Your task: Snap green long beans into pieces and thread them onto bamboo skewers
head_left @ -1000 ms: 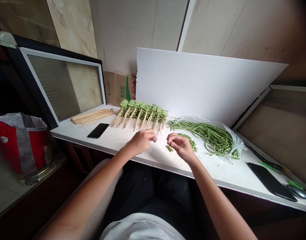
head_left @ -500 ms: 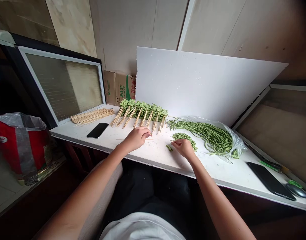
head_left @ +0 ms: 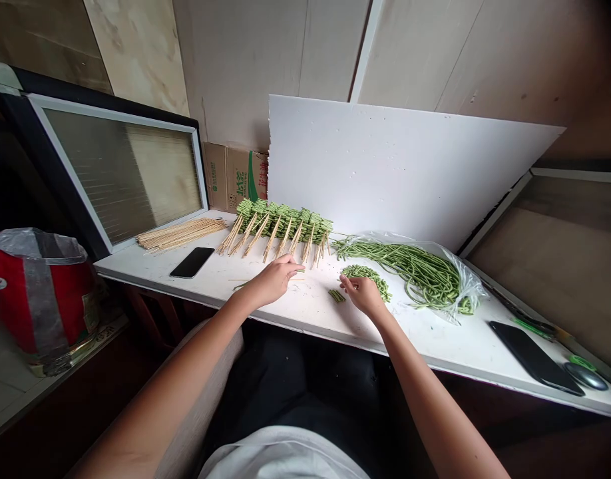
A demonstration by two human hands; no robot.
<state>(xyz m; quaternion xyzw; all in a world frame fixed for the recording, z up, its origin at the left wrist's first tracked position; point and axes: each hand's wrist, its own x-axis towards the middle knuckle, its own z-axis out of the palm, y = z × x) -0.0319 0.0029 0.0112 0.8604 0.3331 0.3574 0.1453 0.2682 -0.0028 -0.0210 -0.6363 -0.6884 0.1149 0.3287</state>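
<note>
My left hand [head_left: 273, 281] lies low over the white table [head_left: 305, 318], fingers together and pointing right, with a thin skewer [head_left: 298, 279] partly under them. Whether it grips the skewer is hidden. My right hand [head_left: 364, 296] reaches the edge of a heap of cut green beans [head_left: 365, 274], its fingertips pinching a thin green bean. A small bunch of bean pieces [head_left: 337, 296] lies just left of that hand. Farther back stands a row of bamboo skewers threaded with folded beans [head_left: 283, 223].
Long beans fill a plastic bag [head_left: 410, 269] on the right. A bundle of bare skewers [head_left: 180, 234] and a phone [head_left: 192, 262] lie left; a dark phone [head_left: 535, 358] lies right. A foam board [head_left: 400, 166] stands behind. A red bin [head_left: 36, 293] sits on the floor.
My right hand has dropped from raised, curled fingers to the heap's edge. My left hand has flattened and shifted slightly left. The view has tilted a little.
</note>
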